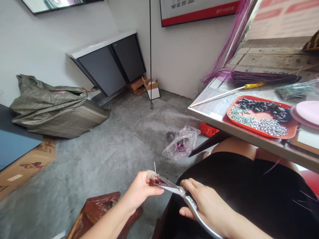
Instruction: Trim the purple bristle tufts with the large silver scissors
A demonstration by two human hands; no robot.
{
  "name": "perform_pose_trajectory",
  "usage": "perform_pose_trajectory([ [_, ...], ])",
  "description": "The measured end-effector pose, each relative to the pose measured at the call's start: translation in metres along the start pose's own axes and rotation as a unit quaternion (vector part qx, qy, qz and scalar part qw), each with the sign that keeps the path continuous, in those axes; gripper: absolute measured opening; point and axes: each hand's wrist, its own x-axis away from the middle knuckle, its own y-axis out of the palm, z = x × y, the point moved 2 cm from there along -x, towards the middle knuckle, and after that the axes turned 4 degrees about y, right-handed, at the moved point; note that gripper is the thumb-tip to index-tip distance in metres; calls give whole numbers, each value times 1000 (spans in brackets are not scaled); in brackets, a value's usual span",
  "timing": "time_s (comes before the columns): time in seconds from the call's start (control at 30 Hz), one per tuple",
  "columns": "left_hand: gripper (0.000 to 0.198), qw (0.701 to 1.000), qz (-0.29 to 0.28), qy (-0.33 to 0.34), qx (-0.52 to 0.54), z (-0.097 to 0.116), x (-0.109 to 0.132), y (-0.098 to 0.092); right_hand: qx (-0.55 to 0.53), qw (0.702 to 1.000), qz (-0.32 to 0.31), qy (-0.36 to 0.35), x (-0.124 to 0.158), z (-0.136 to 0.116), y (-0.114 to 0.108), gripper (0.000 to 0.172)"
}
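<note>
My right hand (208, 200) grips a pair of metal scissors (181, 190), its blades parted and pointing left. Between the blade tips lies a small purplish-red bundle (160, 181), pinched in the fingers of my left hand (139, 191). What exactly this bundle is, I cannot make out. Greyish tape (151, 174) wraps a finger of the left hand, and a thin white strand sticks up beside it. Both hands are held in front of my lap, which is covered with black cloth (224, 189).
On the table (214, 96) at right are a red tray (261, 115) of small dark and silvery pieces, a stick (219, 96) with a yellow end and purple strands (264, 78). A clear plastic bag (183, 142) lies below. A wooden stool (97, 209) and grey sack (59, 109) stand left.
</note>
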Motion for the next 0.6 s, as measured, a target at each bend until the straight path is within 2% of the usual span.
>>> perform_pose_trajectory([
  [0.23,24,1000,13,-2,3,-2,-3,3,20,1000,-6,2,0,-3,0,44],
  [0.6,27,1000,19,-3,12,-5,-1,0,30,999,-20,31,-3,-1,5,36],
])
